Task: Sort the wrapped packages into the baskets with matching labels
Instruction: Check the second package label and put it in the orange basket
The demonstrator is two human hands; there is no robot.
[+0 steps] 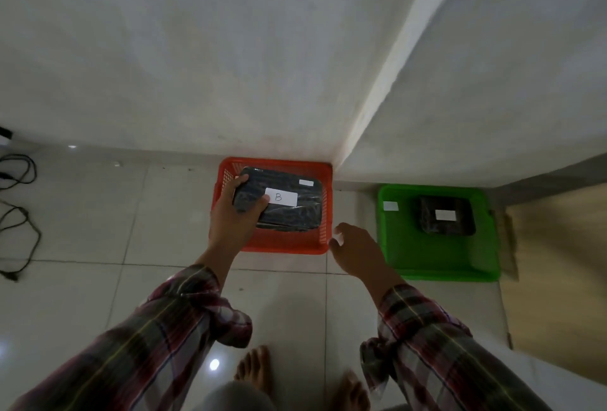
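Observation:
A red basket (289, 246) stands on the tiled floor against the wall corner. Over or in it lies a black wrapped package (295, 216) with a white label marked "B". My left hand (231, 216) grips the package's left end, thumb on top. A small white label (306, 182) shows at the basket's far rim. To the right stands a green basket (437, 259) with a white label (390, 205) on its inner left; inside it lies another black wrapped package (446, 215), its label unreadable. My right hand (356, 251) hovers between the two baskets, fingers apart, holding nothing.
White walls form a protruding corner (341, 160) right behind the red basket. Black cables (19, 213) lie on the floor at far left. A wooden door or panel (558, 272) stands right of the green basket. My bare feet (256, 374) are at the bottom.

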